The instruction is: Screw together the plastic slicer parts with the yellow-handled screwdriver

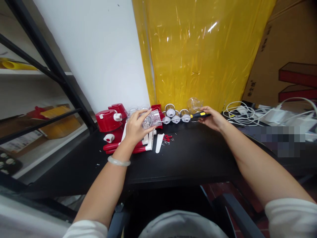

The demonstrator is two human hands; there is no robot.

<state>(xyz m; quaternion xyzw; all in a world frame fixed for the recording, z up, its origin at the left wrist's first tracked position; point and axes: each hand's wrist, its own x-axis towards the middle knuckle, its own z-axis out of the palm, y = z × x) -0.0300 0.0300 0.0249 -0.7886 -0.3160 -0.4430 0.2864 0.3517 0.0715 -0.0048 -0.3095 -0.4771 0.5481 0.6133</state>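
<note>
My left hand (pixel 136 126) is closed around a clear plastic cup (pixel 154 118), which lies tilted on its side above the table. My right hand (pixel 211 118) grips a screwdriver (pixel 199 114) by its black and yellow handle. Its long metal shaft points left, and the tip is at the cup's right end; I cannot tell whether it reaches inside. Behind the shaft stand several metal cylinders with white ends (pixel 170 110). A clear round container (pixel 194 104) is just behind my right hand. Below the cup lie a white flat strip (pixel 159 142) and small red pieces (pixel 167 137) with screws.
Red housings with white knobs (pixel 108 120) and red-and-white handles (pixel 140 149) crowd the left of the black table (pixel 193 158). White cables (pixel 244 114) and adapters lie at the right. Yellow film (pixel 203 56) and a cardboard box (pixel 287 56) stand behind; a shelf frame (pixel 61 77) is at left.
</note>
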